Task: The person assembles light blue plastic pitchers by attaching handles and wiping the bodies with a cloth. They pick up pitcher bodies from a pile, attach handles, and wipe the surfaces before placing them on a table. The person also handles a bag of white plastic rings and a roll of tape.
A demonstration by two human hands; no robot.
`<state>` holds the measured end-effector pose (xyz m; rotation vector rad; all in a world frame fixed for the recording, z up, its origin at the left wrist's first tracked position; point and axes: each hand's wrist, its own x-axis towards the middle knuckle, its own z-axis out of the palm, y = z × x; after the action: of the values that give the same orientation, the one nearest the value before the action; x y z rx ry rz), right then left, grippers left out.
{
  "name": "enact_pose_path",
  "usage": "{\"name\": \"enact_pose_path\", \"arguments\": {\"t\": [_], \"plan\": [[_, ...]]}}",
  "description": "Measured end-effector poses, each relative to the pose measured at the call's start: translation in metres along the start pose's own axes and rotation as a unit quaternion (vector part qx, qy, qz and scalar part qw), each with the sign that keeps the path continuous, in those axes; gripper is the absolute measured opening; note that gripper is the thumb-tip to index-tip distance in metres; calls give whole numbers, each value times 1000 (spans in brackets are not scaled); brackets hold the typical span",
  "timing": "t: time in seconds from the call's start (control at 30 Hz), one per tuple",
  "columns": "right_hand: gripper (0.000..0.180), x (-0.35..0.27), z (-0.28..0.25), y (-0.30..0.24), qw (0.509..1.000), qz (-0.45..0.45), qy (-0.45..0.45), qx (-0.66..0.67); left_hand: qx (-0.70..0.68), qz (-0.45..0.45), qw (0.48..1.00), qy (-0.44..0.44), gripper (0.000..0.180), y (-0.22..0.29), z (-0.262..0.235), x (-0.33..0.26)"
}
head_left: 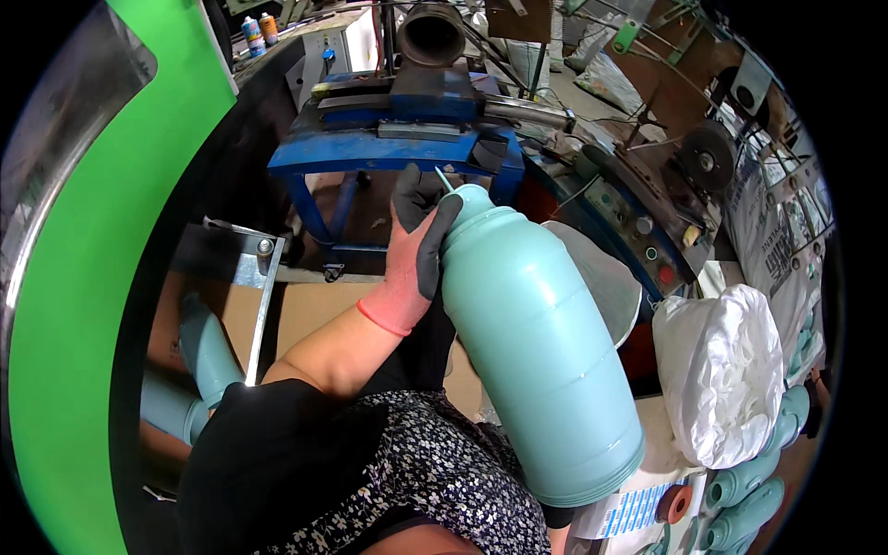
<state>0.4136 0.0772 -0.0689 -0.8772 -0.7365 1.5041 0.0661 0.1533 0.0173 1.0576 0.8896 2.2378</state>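
Note:
A large teal plastic bottle (541, 342) with a ribbed body and narrow neck lies tilted in front of me, neck up and base low at the right. At its neck is my left hand (421, 231), in a pink glove with grey-coated fingers. The thumb presses on the neck's side while the other fingers curl beside it. A thin teal sliver (444, 178) sticks up by the neck's rim. My right hand is mostly hidden below the base; a dark glove edge and a bit of wrist (559, 538) show there, its fingers out of sight.
A blue metal machine table (398, 148) stands ahead. To the right are a control panel (615, 213), a white sack (717, 388) and several teal bottles (745, 481). More teal pieces (208, 351) lie at the left, beside a metal frame. A green panel (83, 324) borders the far left.

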Motion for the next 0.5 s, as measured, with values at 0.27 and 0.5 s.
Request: {"name": "enact_pose_path", "arguments": {"t": [0.27,0.5], "plan": [[44,-3,-16,-25,999,-31,36,-18,-203,-335,904,-172,59,-20,-5,2],[44,-11,45,-67,686,-376,-136,-608,290,-34,823,-488,104,-17,46,-72]]}}
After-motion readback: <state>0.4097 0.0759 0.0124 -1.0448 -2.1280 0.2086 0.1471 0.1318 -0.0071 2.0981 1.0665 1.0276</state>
